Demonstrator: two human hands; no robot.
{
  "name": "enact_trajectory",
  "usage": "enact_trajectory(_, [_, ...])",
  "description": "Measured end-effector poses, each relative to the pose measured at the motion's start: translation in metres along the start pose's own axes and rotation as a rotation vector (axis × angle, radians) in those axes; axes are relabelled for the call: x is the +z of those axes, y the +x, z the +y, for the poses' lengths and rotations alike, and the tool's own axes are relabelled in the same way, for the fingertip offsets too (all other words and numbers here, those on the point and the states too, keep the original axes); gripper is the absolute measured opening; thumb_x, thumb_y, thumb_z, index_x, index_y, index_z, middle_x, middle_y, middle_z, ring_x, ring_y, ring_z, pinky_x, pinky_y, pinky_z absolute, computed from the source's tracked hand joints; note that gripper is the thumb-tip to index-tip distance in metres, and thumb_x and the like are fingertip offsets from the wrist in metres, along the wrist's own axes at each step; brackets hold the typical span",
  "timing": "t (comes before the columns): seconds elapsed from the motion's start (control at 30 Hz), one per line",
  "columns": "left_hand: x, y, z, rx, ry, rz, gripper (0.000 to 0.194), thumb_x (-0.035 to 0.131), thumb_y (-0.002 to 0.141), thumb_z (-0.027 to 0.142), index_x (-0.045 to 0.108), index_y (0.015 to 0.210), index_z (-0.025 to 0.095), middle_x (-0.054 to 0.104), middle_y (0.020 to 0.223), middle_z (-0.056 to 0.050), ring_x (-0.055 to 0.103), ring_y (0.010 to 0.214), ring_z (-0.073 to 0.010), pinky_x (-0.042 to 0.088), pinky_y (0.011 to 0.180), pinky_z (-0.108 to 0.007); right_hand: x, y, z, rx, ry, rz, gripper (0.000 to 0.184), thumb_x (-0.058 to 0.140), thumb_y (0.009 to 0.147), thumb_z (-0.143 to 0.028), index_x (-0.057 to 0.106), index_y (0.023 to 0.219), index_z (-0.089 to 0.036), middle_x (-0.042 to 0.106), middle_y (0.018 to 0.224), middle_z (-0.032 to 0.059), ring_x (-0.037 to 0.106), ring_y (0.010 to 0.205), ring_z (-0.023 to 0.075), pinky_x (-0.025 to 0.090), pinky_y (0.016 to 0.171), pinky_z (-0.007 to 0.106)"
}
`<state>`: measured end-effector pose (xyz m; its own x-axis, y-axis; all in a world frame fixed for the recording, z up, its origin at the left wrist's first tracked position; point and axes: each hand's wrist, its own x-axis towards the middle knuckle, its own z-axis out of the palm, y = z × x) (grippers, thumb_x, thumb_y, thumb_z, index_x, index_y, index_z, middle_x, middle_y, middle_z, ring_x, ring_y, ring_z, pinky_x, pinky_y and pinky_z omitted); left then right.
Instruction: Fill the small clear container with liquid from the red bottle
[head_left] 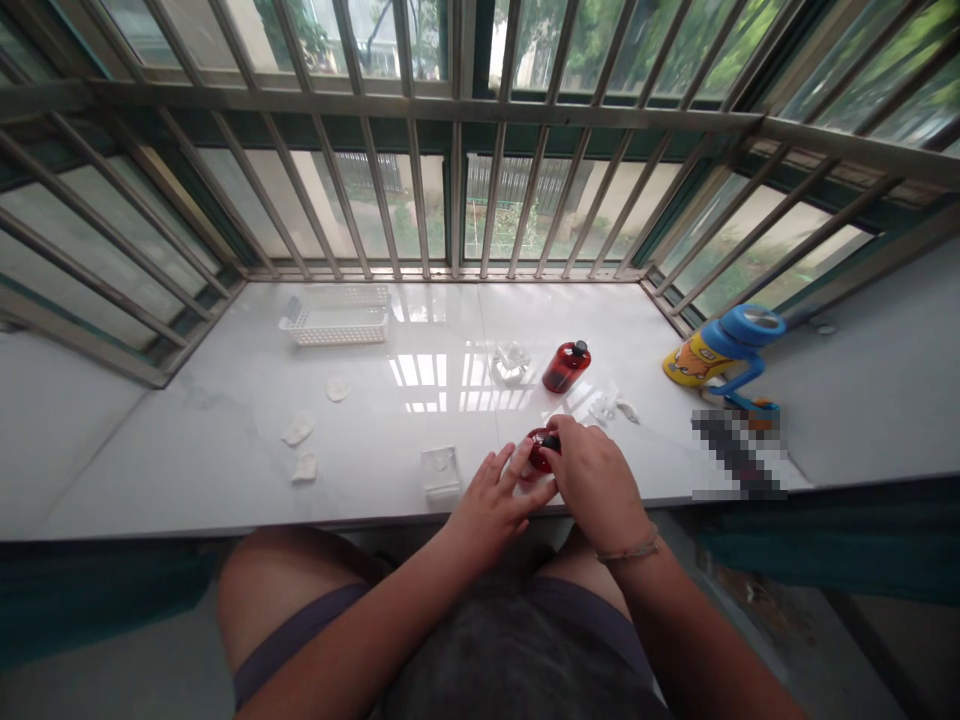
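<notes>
A small red bottle [537, 446] with a black cap stands on the white marble sill [240, 440] near its front edge. My left hand [491, 505] holds the bottle's body from the left. My right hand [592, 478] has its fingers pinched on the black cap. A second red bottle [565, 366] with a black cap stands further back, apart from both hands. A crumpled clear wrapper [511, 362] lies beside it, and more clear wrapping [611, 406] lies just behind my right hand.
A white plastic basket [335, 318] sits at the back left. Small white pads [300, 430] lie scattered at the left. A clear small box [441, 470] stands left of my hands. A yellow and blue lamp [720, 355] lies at the right. Window bars [454, 200] close the back.
</notes>
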<state>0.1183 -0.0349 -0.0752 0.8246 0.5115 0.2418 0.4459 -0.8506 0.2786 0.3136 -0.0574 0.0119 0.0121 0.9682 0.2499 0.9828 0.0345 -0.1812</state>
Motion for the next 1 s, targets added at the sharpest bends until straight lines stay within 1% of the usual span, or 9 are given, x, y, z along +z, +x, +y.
enact_trajectory(0.07, [-0.006, -0.009, -0.002, 0.035, -0.008, 0.022, 0.096, 0.08, 0.091, 0.023, 0.028, 0.169, 0.043, 0.004, 0.184, -0.013, 0.027, 0.166, -0.0403, 0.039, 0.129, -0.061, 0.0, 0.004, 0.012, 0.017, -0.017, 0.034, 0.027, 0.061, 0.101, -0.018, 0.053, 0.126, -0.022, 0.072, 0.103, 0.0116, 0.065, 0.094, 0.0319, 0.049, 0.081, 0.042])
enact_trajectory(0.13, [-0.013, -0.019, -0.007, 0.01, -0.002, 0.058, 0.086, 0.076, 0.095, 0.025, 0.033, 0.167, 0.041, 0.013, 0.183, -0.013, 0.029, 0.165, -0.0388, 0.039, 0.129, -0.062, 0.0, 0.011, 0.028, 0.038, -0.041, 0.077, 0.027, 0.06, 0.101, -0.021, 0.054, 0.128, -0.021, 0.073, 0.104, 0.0128, 0.065, 0.093, 0.0325, 0.049, 0.081, 0.043])
enact_trajectory(0.33, [-0.036, -0.055, -0.037, -0.237, -0.035, 0.272, 0.066, 0.069, 0.101, 0.026, 0.041, 0.161, 0.028, 0.044, 0.169, -0.016, 0.037, 0.161, -0.0362, 0.043, 0.128, -0.06, 0.009, 0.039, 0.072, 0.168, -0.052, 0.115, 0.028, 0.064, 0.1, -0.03, 0.056, 0.126, -0.022, 0.076, 0.103, 0.0113, 0.066, 0.093, 0.032, 0.048, 0.077, 0.04])
enact_trajectory(0.47, [-0.046, -0.076, -0.059, -0.359, -0.05, 0.36, 0.058, 0.069, 0.102, 0.027, 0.045, 0.155, 0.029, 0.055, 0.159, -0.014, 0.049, 0.152, -0.035, 0.047, 0.125, -0.06, 0.008, 0.046, 0.092, 0.21, 0.071, 0.135, 0.033, 0.068, 0.098, -0.042, 0.059, 0.124, -0.023, 0.078, 0.107, 0.0096, 0.067, 0.088, 0.0292, 0.048, 0.075, 0.039])
enact_trajectory(0.57, [-0.046, -0.088, -0.068, -0.4, -0.034, 0.387, 0.057, 0.07, 0.101, 0.03, 0.046, 0.153, 0.029, 0.058, 0.156, -0.014, 0.053, 0.149, -0.0357, 0.049, 0.123, -0.061, 0.004, 0.044, 0.118, 0.273, 0.123, 0.202, 0.037, 0.067, 0.098, -0.05, 0.061, 0.123, -0.023, 0.077, 0.113, 0.0087, 0.067, 0.082, 0.0243, 0.048, 0.075, 0.037])
enact_trajectory(0.67, [-0.04, -0.097, -0.074, -0.405, -0.03, 0.38, 0.061, 0.071, 0.1, 0.032, 0.044, 0.155, 0.027, 0.06, 0.154, -0.015, 0.056, 0.147, -0.0359, 0.05, 0.122, -0.061, 0.01, 0.041, 0.155, 0.326, -0.034, 0.223, 0.027, 0.059, 0.102, -0.041, 0.066, 0.121, -0.022, 0.077, 0.109, 0.01, 0.066, 0.087, 0.0259, 0.047, 0.078, 0.038])
enact_trajectory(0.77, [-0.03, -0.099, -0.079, -0.402, -0.041, 0.349, 0.068, 0.072, 0.1, 0.032, 0.04, 0.159, 0.026, 0.061, 0.153, -0.015, 0.058, 0.144, -0.0356, 0.052, 0.12, -0.06, 0.03, 0.039, 0.184, 0.266, -0.146, 0.071, 0.027, 0.054, 0.099, -0.02, 0.069, 0.121, -0.017, 0.078, 0.11, 0.0148, 0.065, 0.095, 0.0291, 0.045, 0.08, 0.039])
enact_trajectory(0.87, [-0.023, -0.098, -0.083, -0.395, -0.061, 0.311, 0.071, 0.071, 0.099, 0.031, 0.037, 0.16, 0.026, 0.06, 0.155, -0.016, 0.059, 0.144, -0.0352, 0.053, 0.119, -0.059, 0.052, 0.036, 0.197, 0.159, -0.139, -0.041, 0.039, 0.051, 0.092, -0.006, 0.073, 0.122, -0.019, 0.08, 0.109, 0.0136, 0.064, 0.1, 0.029, 0.044, 0.079, 0.037])
enact_trajectory(1.0, [-0.017, -0.096, -0.085, -0.404, -0.085, 0.273, 0.07, 0.07, 0.098, 0.028, 0.036, 0.16, 0.026, 0.061, 0.155, -0.015, 0.061, 0.144, -0.0338, 0.052, 0.12, -0.058, 0.066, 0.034, 0.201, 0.026, -0.113, -0.129, 0.044, 0.053, 0.088, -0.001, 0.075, 0.121, -0.021, 0.081, 0.115, 0.0111, 0.063, 0.105, 0.0273, 0.045, 0.083, 0.036])
